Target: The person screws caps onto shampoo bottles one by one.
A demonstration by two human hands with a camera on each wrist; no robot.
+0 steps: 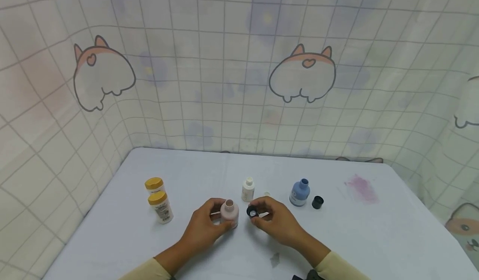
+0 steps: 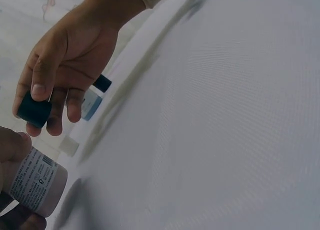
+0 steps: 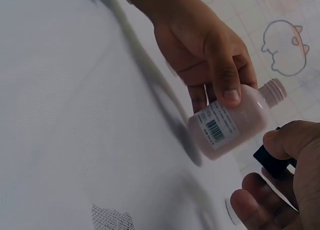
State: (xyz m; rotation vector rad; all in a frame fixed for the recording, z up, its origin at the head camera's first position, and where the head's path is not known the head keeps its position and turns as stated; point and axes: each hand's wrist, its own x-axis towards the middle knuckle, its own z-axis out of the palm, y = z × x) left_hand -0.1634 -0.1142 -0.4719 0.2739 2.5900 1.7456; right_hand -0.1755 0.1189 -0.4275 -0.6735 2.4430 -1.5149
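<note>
My left hand (image 1: 205,226) grips a pale pink bottle (image 1: 230,214) with its threaded neck uncovered; a printed barcode label (image 3: 218,124) shows on its side. Just right of the bottle, my right hand (image 1: 278,221) pinches a black screw cap (image 1: 252,211) between thumb and fingers, its hollow side toward the head camera. Cap and bottle neck are apart. In the right wrist view the bottle (image 3: 235,122) leans, held between thumb and fingers, with the cap (image 3: 272,161) close by its neck.
Behind the hands stands a small white bottle (image 1: 248,189), uncapped, with a white cap (image 1: 267,194) beside it. A blue open bottle (image 1: 299,192) and another black cap (image 1: 317,202) are to the right. Two white bottles with yellow lids (image 1: 161,207) stand left. A pink stain (image 1: 362,188) marks the white table.
</note>
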